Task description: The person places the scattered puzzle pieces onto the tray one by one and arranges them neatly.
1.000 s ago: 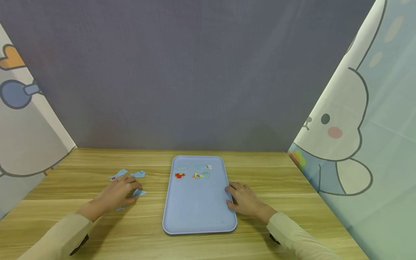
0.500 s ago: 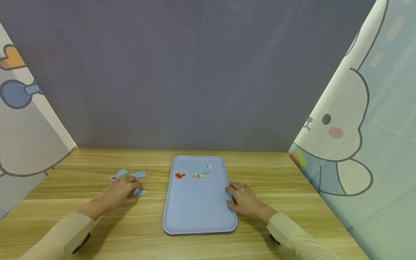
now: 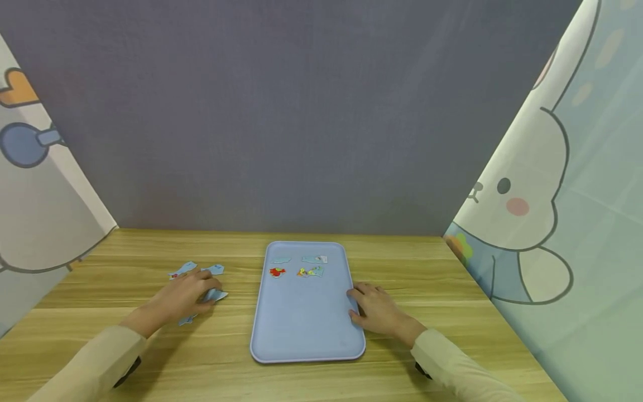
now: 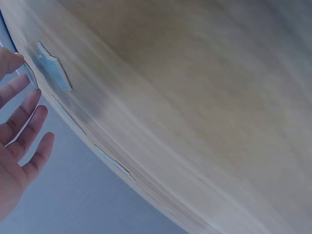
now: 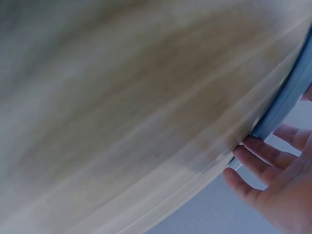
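Blue piece (image 3: pixel 217 295) is pinched by left hand (image 3: pixel 182 296) — right hand (image 3: pixel 377 310) touches tray (image 3: pixel 307 326).

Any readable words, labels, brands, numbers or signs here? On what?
None readable in any view.
Puzzle pieces on tray and table: any lettering too small to read.
Tray: faint mark in near right corner, too blurred to read.
Rabbit-print fabric: cartoon only, no words visible.

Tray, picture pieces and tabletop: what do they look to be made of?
Tray: probably smooth matte plastic; even pale-blue colour and a rounded raised rim suggest moulding.
Picture pieces: likely printed card; thin, with brownish edges in the left wrist view.
Tabletop: wood or wood-effect laminate, faint sheen; streaky grain shows, but whether it's real wood stays unclear.
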The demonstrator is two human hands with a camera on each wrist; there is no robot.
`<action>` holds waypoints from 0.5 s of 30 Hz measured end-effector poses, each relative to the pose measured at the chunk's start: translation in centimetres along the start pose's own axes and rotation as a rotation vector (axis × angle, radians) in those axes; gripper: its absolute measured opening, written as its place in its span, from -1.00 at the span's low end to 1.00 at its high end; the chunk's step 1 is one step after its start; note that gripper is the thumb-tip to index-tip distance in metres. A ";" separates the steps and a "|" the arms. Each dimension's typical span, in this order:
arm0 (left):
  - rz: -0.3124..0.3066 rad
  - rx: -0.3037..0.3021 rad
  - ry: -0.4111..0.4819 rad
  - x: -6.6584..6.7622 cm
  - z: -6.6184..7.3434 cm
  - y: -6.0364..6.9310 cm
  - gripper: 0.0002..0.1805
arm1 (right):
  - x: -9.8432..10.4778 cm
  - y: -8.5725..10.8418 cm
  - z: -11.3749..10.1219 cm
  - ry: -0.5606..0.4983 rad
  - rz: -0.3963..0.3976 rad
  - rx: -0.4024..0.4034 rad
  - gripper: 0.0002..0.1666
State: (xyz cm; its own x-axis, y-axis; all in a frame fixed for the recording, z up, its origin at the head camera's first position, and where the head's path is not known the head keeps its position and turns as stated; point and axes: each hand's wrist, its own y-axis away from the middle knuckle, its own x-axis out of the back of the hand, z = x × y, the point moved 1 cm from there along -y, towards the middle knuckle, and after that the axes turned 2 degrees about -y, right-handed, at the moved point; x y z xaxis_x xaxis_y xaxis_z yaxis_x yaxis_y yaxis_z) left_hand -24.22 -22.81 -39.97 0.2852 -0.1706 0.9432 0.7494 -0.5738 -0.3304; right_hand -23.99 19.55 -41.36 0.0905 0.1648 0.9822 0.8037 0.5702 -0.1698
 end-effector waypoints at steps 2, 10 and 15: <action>0.006 -0.003 0.001 0.0 0.1 -0.2 -0.75 | 0.0 0.0 0.0 0.002 0.003 0.003 -0.47; 0.053 -0.037 -0.006 0.0 0.7 -1.1 -0.75 | 0.0 -0.1 0.0 0.003 -0.003 -0.004 -0.47; 0.077 -0.050 -0.024 0.0 1.2 -1.7 -0.74 | 0.1 0.0 0.0 0.007 -0.006 -0.003 -0.46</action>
State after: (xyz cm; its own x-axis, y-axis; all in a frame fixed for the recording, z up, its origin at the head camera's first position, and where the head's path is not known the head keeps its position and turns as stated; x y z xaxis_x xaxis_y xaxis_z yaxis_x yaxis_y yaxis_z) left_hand -24.78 -20.93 -39.43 0.3556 -0.1968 0.9137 0.6939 -0.5993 -0.3991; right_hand -24.01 19.54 -41.28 0.0895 0.1560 0.9837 0.8063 0.5685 -0.1635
